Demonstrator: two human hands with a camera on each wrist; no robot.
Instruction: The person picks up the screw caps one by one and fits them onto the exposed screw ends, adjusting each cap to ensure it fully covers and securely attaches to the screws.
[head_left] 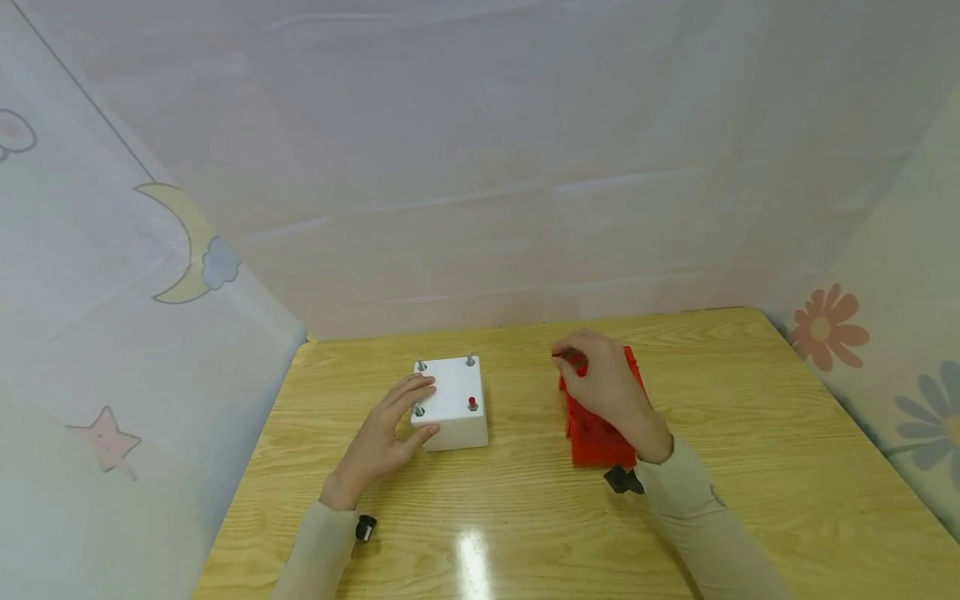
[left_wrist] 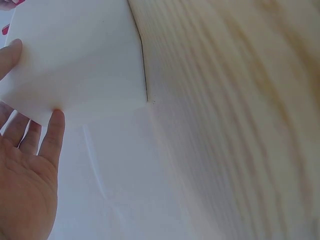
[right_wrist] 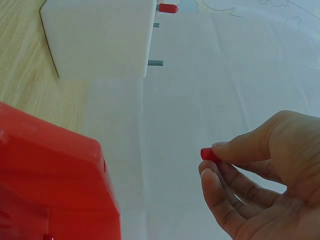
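A white box [head_left: 452,385] stands on the table, with metal threaded studs [head_left: 470,361] at its top corners. A red cap [head_left: 472,402] sits on the front right stud. My left hand [head_left: 386,433] rests against the box's left side, fingers over the top edge and thumb by the front face; in the left wrist view the fingers look fairly straight. Between thumb and index finger, my right hand [right_wrist: 270,170] pinches a small red cap [right_wrist: 209,154]. That hand is above a red plastic bin [head_left: 600,433], hiding part of it; the bin's wall fills the right wrist view's lower left.
The wooden table [head_left: 517,500] ends at a pale cloth backdrop [head_left: 525,208] behind and at the sides. Bare wood lies between the white box and the bin. A black wrist-camera piece [head_left: 624,479] hangs by the right sleeve, close to the bin's near end.
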